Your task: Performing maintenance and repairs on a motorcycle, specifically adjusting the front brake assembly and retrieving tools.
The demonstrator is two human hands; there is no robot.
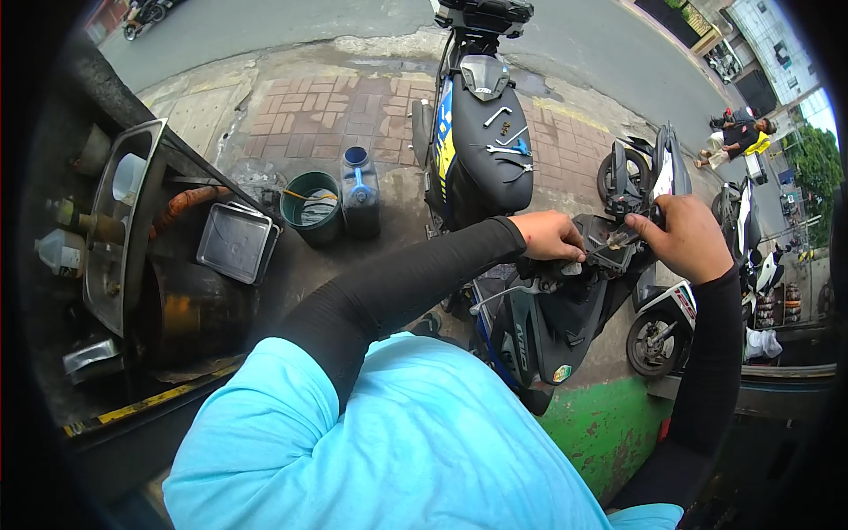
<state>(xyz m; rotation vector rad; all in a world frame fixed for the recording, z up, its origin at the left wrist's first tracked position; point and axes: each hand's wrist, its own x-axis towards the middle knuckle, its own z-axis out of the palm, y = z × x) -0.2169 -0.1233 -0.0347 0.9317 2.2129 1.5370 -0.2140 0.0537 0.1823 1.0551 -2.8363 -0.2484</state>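
Left hand point(552, 237), right hand point(691, 237) at dark housing point(608, 246); grip unclear from here. Bump could slide tools point(503, 150) off seat point(484, 184).

Pale lettering runs along the dark panel point(523, 340) of the nearest scooter point(574, 331), beside a small green-and-orange sticker point(562, 374). Characters mark the white fairing point(678, 298) of another scooter. The blue-and-yellow panel point(443, 132) beside the black seat point(486, 181) possibly bears lettering, too blurred to read.
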